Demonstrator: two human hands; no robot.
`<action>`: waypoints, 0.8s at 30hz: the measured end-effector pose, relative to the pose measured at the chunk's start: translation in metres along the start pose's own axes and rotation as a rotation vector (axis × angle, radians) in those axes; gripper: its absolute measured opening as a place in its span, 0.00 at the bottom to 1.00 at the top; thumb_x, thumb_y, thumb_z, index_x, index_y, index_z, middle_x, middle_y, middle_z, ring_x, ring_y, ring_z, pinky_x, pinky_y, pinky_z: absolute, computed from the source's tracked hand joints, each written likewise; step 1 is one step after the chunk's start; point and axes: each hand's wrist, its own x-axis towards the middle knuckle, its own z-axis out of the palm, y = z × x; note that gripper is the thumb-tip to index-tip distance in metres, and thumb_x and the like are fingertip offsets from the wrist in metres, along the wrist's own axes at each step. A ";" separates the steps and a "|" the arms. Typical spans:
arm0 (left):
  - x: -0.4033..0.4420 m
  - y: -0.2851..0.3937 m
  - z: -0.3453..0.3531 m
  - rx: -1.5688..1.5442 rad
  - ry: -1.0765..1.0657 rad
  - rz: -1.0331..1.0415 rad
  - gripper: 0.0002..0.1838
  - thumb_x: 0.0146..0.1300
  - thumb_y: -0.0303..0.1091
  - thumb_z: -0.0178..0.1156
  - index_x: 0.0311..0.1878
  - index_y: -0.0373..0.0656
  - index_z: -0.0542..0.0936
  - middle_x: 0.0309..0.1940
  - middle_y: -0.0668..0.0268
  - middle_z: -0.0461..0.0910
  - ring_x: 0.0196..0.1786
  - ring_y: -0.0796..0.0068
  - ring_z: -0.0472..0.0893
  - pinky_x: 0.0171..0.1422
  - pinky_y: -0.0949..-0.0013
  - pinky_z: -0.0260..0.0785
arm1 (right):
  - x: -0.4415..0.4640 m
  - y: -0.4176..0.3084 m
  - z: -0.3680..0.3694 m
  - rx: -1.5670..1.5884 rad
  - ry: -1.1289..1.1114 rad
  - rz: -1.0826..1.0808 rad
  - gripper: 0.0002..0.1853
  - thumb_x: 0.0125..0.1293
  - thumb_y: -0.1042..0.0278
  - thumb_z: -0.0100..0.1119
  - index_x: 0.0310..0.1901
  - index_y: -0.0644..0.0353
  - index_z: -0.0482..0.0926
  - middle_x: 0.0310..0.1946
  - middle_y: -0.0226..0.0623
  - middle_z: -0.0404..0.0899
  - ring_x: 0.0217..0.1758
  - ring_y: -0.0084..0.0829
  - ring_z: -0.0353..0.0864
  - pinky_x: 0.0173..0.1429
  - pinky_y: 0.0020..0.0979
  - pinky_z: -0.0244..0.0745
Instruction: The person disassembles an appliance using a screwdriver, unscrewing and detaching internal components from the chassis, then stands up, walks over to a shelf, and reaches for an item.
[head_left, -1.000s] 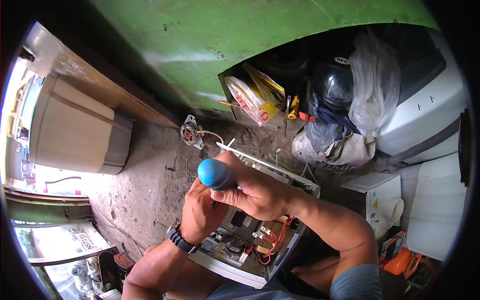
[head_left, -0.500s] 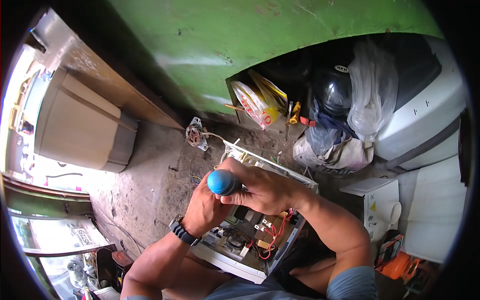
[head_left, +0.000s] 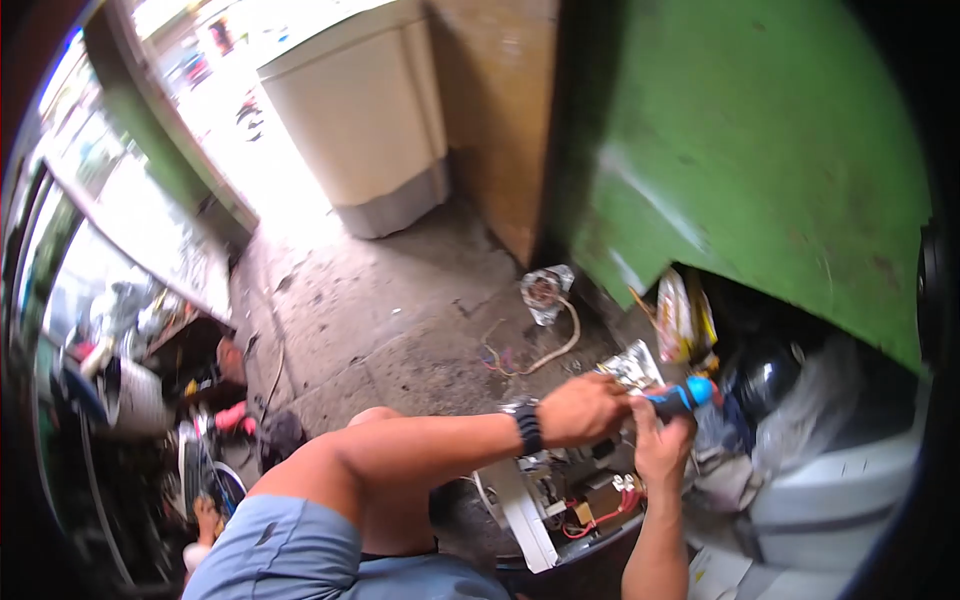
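Note:
My right hand (head_left: 664, 440) is closed round the blue and dark handle of a screwdriver (head_left: 674, 400), whose rounded end points right. My left hand (head_left: 582, 408), with a black watch on its wrist, is closed at the other end of the screwdriver; what its fingers hold is hidden. Both hands are over the upper part of an opened white appliance housing (head_left: 525, 515). Inside it, below my hands, red wires (head_left: 603, 520) with white connectors run beside a brown block.
A round metal part (head_left: 543, 291) with a pale cable lies on the floor. Behind it are a beige bin-like container (head_left: 365, 120) and a green panel (head_left: 750, 170). Bags and a dark helmet (head_left: 765, 383) are at the right. Assorted items lie at the lower left.
The view has swung left, so the appliance and hands appear further right and lower. The screwdriver handle, earlier seen end-on, now shows from the side. Both hands remain together at the screwdriver.

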 end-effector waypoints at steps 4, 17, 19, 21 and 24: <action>-0.005 0.001 0.006 -0.007 0.035 -0.031 0.10 0.59 0.36 0.62 0.35 0.38 0.81 0.35 0.54 0.83 0.44 0.51 0.82 0.55 0.53 0.75 | -0.010 -0.010 0.012 -0.012 0.058 0.118 0.17 0.69 0.59 0.73 0.44 0.67 0.82 0.32 0.38 0.85 0.36 0.35 0.84 0.46 0.38 0.79; -0.001 0.000 0.029 -0.052 0.095 -0.191 0.10 0.61 0.35 0.59 0.33 0.37 0.82 0.29 0.50 0.84 0.39 0.48 0.84 0.48 0.48 0.75 | 0.045 -0.055 0.026 0.523 0.066 0.064 0.18 0.83 0.49 0.43 0.38 0.53 0.68 0.31 0.27 0.65 0.33 0.21 0.68 0.42 0.25 0.66; 0.000 0.000 0.029 -0.064 0.071 -0.217 0.09 0.60 0.33 0.59 0.33 0.36 0.82 0.30 0.48 0.84 0.39 0.47 0.84 0.47 0.48 0.75 | 0.045 -0.057 0.031 0.534 0.143 0.079 0.20 0.83 0.48 0.41 0.37 0.55 0.66 0.31 0.29 0.64 0.31 0.22 0.65 0.41 0.26 0.66; 0.002 -0.005 0.040 -0.030 0.092 -0.172 0.09 0.59 0.33 0.59 0.33 0.36 0.83 0.30 0.48 0.84 0.40 0.47 0.84 0.48 0.47 0.75 | 0.043 -0.054 0.032 0.528 0.196 0.072 0.20 0.83 0.48 0.41 0.36 0.54 0.66 0.30 0.28 0.63 0.31 0.22 0.64 0.41 0.25 0.65; 0.000 0.002 0.033 0.008 0.075 -0.210 0.09 0.58 0.34 0.59 0.32 0.38 0.84 0.29 0.50 0.85 0.41 0.50 0.85 0.49 0.50 0.74 | 0.046 -0.033 0.020 0.710 0.076 0.075 0.16 0.82 0.53 0.44 0.36 0.53 0.66 0.28 0.27 0.62 0.30 0.20 0.62 0.36 0.25 0.61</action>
